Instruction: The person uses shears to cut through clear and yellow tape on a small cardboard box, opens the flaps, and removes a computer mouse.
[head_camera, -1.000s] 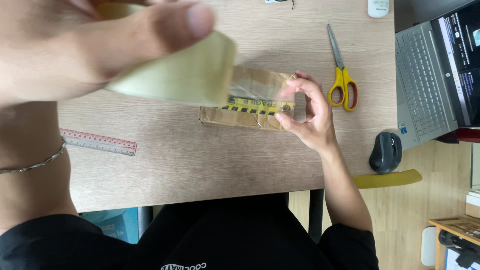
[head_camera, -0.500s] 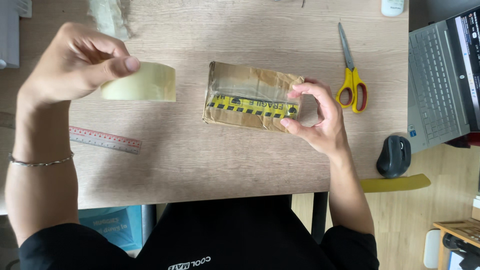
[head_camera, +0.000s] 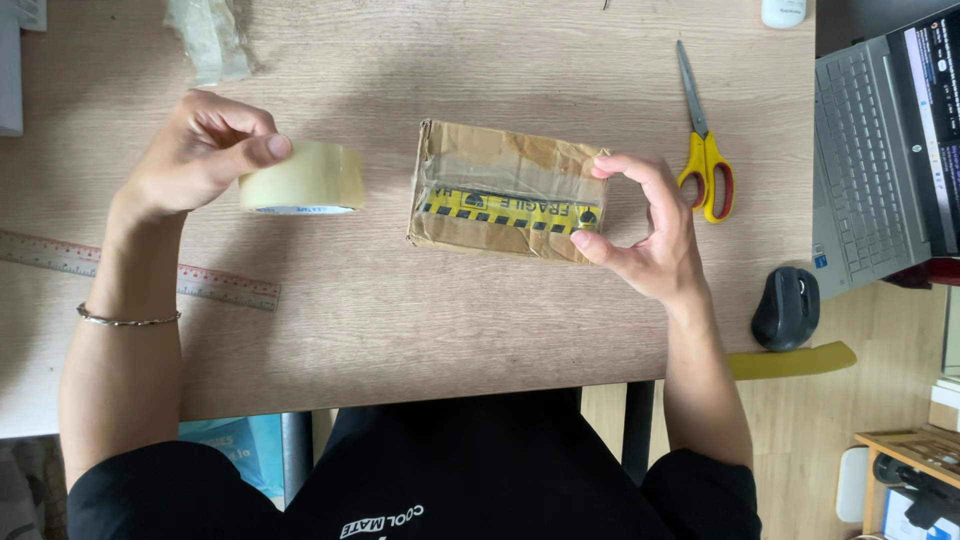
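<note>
Gripping the right end of the brown parcel (head_camera: 505, 190), the right hand (head_camera: 650, 240) pinches it between thumb and fingers. Yellow-and-black tape and clear tape already cross its top; its long axis runs left to right. Left of it, apart, the left hand (head_camera: 195, 150) closes around a clear tape roll (head_camera: 302, 178), raised slightly.

**Even daylight, soft shadows, sharp centre**

The worktop (head_camera: 400, 330) is brightly and evenly lit, its wood grain crisp. A broad, soft shadow spreads over the worktop above the cardboard box (head_camera: 505, 190), and a fainter one lies below the box. Clear tape on the box gives a dull sheen with no hard glare. Right of the box, the laptop screen (head_camera: 935, 130) looks slightly washed out. Nothing is motion-blurred.
</note>
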